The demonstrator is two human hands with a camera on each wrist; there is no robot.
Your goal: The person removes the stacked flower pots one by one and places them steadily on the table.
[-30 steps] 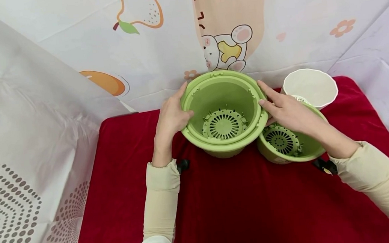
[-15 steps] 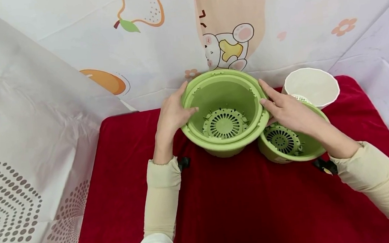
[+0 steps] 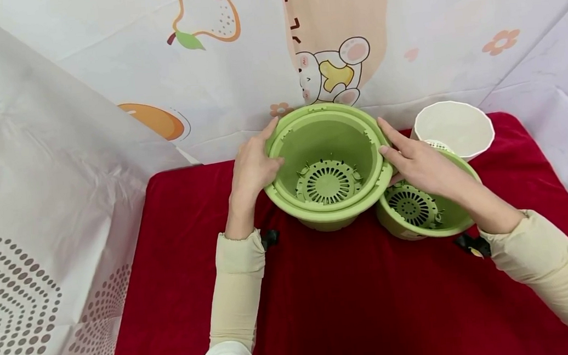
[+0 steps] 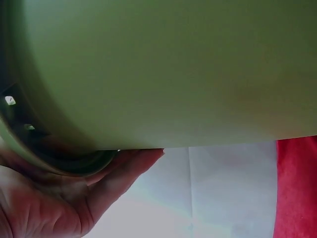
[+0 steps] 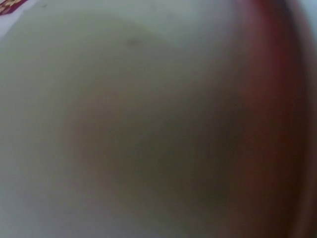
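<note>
Evidently, you had the larger green pot (image 3: pixel 326 139) between both hands, near the middle of the red surface's (image 3: pixel 351 294) far edge, its mouth facing up towards you and its slotted floor showing. Two rims ran one inside the other, though you could not tell from there whether that was a nested pair or a single moulding. Whether its base touched the cloth was hidden too.

Your left hand (image 3: pixel 255 166) gripped the left side of the rim: the thumb hooked over into the mouth, while the fingers passed beneath the rim and lay against the outer wall. Your right hand (image 3: pixel 423 162) pinched the opposite side, index and thumb spread a little along the rim and the other fingers tucked under it; its own wrist view was too blurred to add anything.

Handling it well, I judged, called for equal pressure from both sides and a level rim, since a one-sided pull could have tipped it. The right side probably needed most care: the smaller green pot (image 3: pixel 412 205) sat just beside it, under your forearm, and the white pot (image 3: pixel 454 130) stood behind that, near the surface's far right corner.
</note>
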